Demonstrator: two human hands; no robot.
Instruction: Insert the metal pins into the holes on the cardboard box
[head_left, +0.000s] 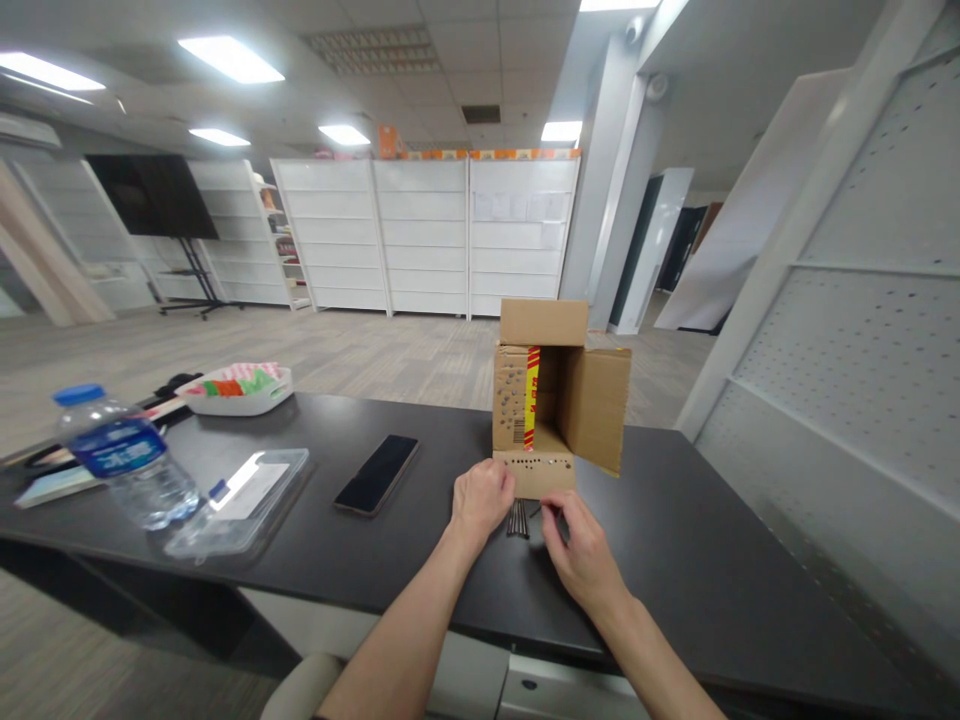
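Observation:
An open cardboard box (512, 400) stands on the desk with its flaps spread and its opening facing me. Its lower flap (536, 480) has a row of small holes and dark dots. My left hand (484, 495) is curled closed at the left edge of that flap, its fingertips partly hidden. Several thin dark screws (517, 520) lie side by side on the desk between my hands. My right hand (581, 545) is pinched just right of them, and a thin dark screw (535, 512) shows at its fingertips.
On the black desk (420, 560), left of my hands, lie a phone (377, 475) and a clear plastic case (259, 500). A water bottle (127, 460) leans beside the case. Behind them sits a white basket (240, 403). A perforated panel (862, 400) rises on the right.

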